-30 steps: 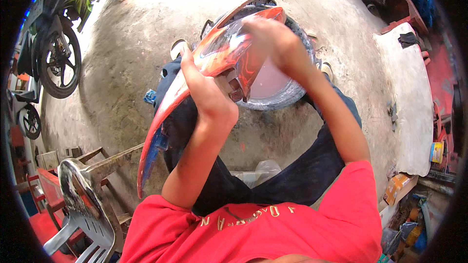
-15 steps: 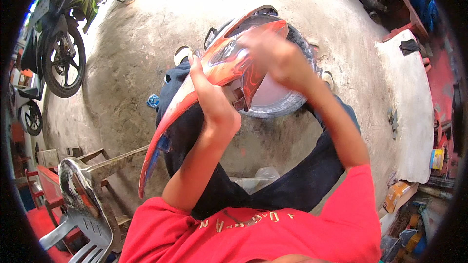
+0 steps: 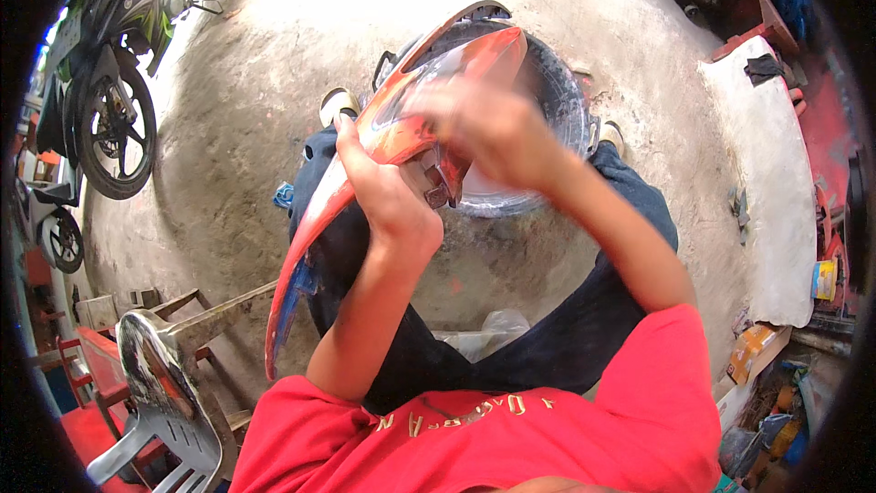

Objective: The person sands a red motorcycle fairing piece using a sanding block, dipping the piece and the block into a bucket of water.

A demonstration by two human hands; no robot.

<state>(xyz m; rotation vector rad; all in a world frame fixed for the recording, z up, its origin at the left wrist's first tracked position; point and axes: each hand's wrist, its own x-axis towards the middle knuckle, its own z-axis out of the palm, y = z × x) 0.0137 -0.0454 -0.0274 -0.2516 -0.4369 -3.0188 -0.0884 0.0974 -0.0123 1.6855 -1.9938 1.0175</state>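
At far left, a motorcycle [image 3: 105, 59] and grey chair [image 3: 173, 411] stand well apart. The left grip [image 3: 394, 205] clasps an orange curved panel [image 3: 394, 139], partly over a basin [image 3: 577, 102]. The right grip [image 3: 497, 132], blurred, apparently rubs and partly hides it; whether it holds anything, I cannot tell. Another stroke would call for steady left support. Rightward lies a pale surface [image 3: 771, 183].
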